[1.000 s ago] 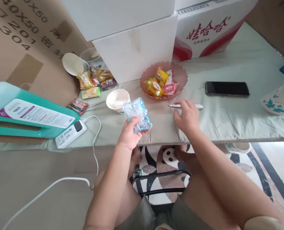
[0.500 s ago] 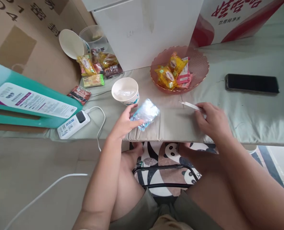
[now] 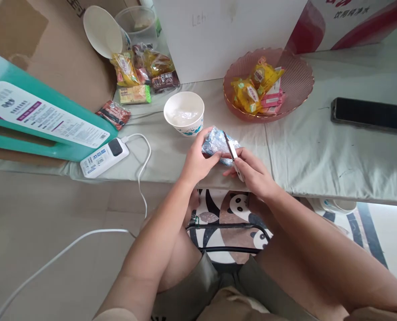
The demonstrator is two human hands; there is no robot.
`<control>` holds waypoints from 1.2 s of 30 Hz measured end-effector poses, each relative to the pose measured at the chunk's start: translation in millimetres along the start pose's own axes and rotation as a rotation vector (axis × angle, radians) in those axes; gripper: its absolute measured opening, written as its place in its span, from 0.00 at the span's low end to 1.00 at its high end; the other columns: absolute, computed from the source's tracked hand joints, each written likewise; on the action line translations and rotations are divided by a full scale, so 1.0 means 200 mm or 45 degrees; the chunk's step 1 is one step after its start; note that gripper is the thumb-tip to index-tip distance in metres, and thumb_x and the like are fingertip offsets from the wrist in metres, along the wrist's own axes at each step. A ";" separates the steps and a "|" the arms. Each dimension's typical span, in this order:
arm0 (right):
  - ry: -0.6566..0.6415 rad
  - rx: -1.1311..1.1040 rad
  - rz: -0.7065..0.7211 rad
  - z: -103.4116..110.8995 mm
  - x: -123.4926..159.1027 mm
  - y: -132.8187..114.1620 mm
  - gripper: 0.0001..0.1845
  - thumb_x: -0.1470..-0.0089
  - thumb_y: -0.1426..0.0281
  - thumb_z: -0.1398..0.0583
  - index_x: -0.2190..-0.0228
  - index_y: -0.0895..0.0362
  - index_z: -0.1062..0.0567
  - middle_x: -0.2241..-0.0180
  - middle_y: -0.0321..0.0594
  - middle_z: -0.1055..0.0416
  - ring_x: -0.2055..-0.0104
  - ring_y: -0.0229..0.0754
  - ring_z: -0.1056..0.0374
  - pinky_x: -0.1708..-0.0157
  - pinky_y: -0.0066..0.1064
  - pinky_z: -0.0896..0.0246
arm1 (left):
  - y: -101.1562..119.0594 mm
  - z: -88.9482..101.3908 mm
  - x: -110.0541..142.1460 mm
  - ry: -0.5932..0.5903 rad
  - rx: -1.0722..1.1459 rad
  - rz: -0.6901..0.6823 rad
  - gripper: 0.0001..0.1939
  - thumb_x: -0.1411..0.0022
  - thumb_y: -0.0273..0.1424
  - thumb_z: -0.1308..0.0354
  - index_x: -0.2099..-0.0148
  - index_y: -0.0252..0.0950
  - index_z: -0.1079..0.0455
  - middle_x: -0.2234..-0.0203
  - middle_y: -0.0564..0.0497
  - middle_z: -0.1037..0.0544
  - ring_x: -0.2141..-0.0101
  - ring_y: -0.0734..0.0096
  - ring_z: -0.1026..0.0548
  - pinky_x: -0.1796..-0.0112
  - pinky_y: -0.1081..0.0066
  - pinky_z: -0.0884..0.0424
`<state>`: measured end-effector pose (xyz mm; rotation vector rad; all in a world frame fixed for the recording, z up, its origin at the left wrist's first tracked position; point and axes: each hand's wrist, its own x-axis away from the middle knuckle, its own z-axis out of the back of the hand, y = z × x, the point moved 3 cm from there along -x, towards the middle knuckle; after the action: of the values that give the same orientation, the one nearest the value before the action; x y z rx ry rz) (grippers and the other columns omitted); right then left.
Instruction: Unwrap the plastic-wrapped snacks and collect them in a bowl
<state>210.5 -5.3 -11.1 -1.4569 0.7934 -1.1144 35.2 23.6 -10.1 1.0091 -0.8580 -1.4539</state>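
Note:
My left hand (image 3: 198,161) grips a shiny packet (image 3: 215,141) in crinkled clear and blue plastic, just above the cloth-covered surface. What is inside it cannot be made out. In my right hand (image 3: 258,177) is a slim white utility knife (image 3: 233,154), its dark tip pointing up and away over the packet. The knife overlaps the wrapping in view; whether its blade touches it is unclear. Right behind my left hand stands a white paper cup (image 3: 194,129) with a blue pattern and clear plastic inside.
A pink glass bowl (image 3: 230,100) holds yellow and pink wrapped snacks. A black phone (image 3: 369,116) lies at the right. To the left are a teal jug (image 3: 51,129), a white power strip (image 3: 105,157) with its cable, and several wrapped snacks (image 3: 134,94). White boxes (image 3: 198,49) stand behind.
My right hand has moved left with the utility knife, bringing it over the packet and turning its tip upward. My left hand still holds the packet, now slightly further right. The view has shifted.

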 end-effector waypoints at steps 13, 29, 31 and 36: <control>0.177 0.302 -0.029 0.10 0.01 -0.04 0.17 0.41 0.56 0.45 0.67 0.55 0.25 0.73 0.35 0.29 0.76 0.36 0.40 0.72 0.32 0.47 | -0.02 0.00 -0.05 -0.033 0.098 0.028 0.29 0.47 0.29 0.33 0.42 0.37 0.29 0.50 0.45 0.18 0.54 0.59 0.20 0.54 0.63 0.22; 0.320 0.735 -0.147 0.35 0.10 -0.05 0.17 0.42 0.56 0.43 0.71 0.55 0.22 0.79 0.37 0.33 0.78 0.39 0.39 0.75 0.32 0.46 | -0.12 0.08 -0.02 0.235 0.501 0.227 0.30 0.46 0.39 0.29 0.43 0.43 0.33 0.48 0.44 0.21 0.49 0.56 0.21 0.53 0.61 0.21; 0.592 0.936 -0.051 0.44 0.11 -0.04 0.16 0.42 0.58 0.41 0.65 0.54 0.18 0.71 0.40 0.28 0.75 0.40 0.35 0.72 0.34 0.42 | -0.10 0.05 0.01 0.190 0.280 0.190 0.26 0.44 0.39 0.31 0.45 0.42 0.32 0.50 0.45 0.21 0.51 0.57 0.21 0.52 0.59 0.22; 0.743 1.339 0.071 0.53 0.05 0.02 0.17 0.41 0.59 0.42 0.57 0.49 0.17 0.59 0.46 0.24 0.63 0.50 0.28 0.65 0.40 0.36 | -0.02 0.03 0.05 0.184 -0.342 -0.042 0.30 0.47 0.34 0.29 0.43 0.40 0.33 0.44 0.41 0.26 0.43 0.52 0.26 0.43 0.52 0.28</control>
<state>313.8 23.2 -9.6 -0.2261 0.4679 -1.5911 28.0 14.9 -12.9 0.9150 -0.5279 -1.4601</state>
